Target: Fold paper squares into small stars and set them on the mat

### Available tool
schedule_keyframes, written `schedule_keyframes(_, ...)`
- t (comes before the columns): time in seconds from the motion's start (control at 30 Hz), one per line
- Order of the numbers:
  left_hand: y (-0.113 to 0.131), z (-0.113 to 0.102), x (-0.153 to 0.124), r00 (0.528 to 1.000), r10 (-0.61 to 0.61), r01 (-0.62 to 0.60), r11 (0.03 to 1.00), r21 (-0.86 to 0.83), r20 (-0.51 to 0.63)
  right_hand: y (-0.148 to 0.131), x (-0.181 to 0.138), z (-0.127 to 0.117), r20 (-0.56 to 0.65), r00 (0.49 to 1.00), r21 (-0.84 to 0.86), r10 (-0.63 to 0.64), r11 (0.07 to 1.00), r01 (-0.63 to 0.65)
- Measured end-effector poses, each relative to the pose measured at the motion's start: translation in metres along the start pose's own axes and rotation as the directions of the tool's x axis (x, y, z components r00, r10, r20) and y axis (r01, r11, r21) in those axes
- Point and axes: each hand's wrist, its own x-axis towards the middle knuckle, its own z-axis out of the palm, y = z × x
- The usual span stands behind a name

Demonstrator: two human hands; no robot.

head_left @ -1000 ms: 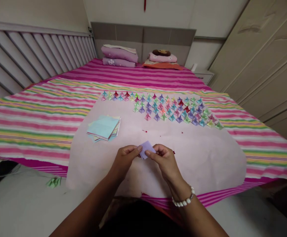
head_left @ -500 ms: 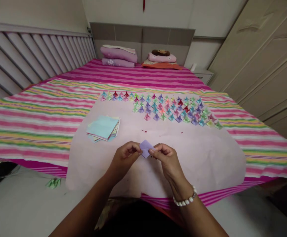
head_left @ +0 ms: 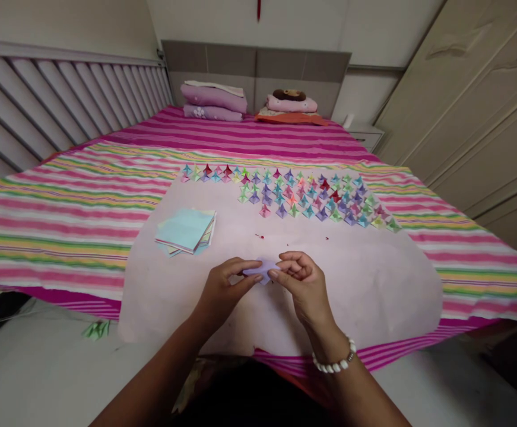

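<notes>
A small folded piece of light purple origami paper (head_left: 265, 270) is held up between both hands, above the pale sheet. My left hand (head_left: 229, 284) pinches its left side, with the thumb in front and fingers along the upper edge. My right hand (head_left: 303, 281) grips the right corner between thumb and fingers and wears a white bead bracelet on the wrist. Beyond the hands, several rows of small folded paper pieces (head_left: 309, 198) in many colours stand on the sheet. To the left lies a stack of square paper (head_left: 187, 228), light blue on top.
The pale sheet (head_left: 169, 302) covers the near part of a striped bed (head_left: 53, 225). Small red scraps (head_left: 259, 236) lie on it. A green folded paper piece (head_left: 96, 330) is on the floor at left. Folded bedding (head_left: 213, 101) is stacked by the headboard (head_left: 231, 62).
My left fingers have moved right, over the upper edge of the purple paper. The paper has tilted and looks flatter. My right hand's fingers have shifted slightly; the rest is unchanged.
</notes>
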Motion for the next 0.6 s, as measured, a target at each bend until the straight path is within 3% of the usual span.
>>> schedule_keyframes(0.13,-0.0014,-0.0001,-0.0001,0.995,0.095,-0.095,0.993,0.064,0.004,-0.0042,-0.0014,0.0005,0.028,0.999,-0.093,-0.035,0.995,0.038)
schedule_keyframes(0.33,-0.0053,0.0021,0.0013,0.984,0.168,-0.161,0.979,0.124,-0.050,-0.0041,0.0002,0.0002,0.195,0.970,-0.241,-0.144,0.952,0.189)
schedule_keyframes(0.43,-0.0041,0.0042,0.0003,0.977,0.207,-0.197,0.969,0.150,-0.054,-0.0030,0.0016,0.0002,0.223,0.958,-0.284,-0.179,0.928,0.240)
schedule_keyframes(0.6,-0.0008,0.0054,-0.0023,0.985,0.169,-0.163,0.978,0.128,-0.037,-0.0054,0.0014,-0.0005,0.253,0.948,-0.317,-0.191,0.910,0.268)
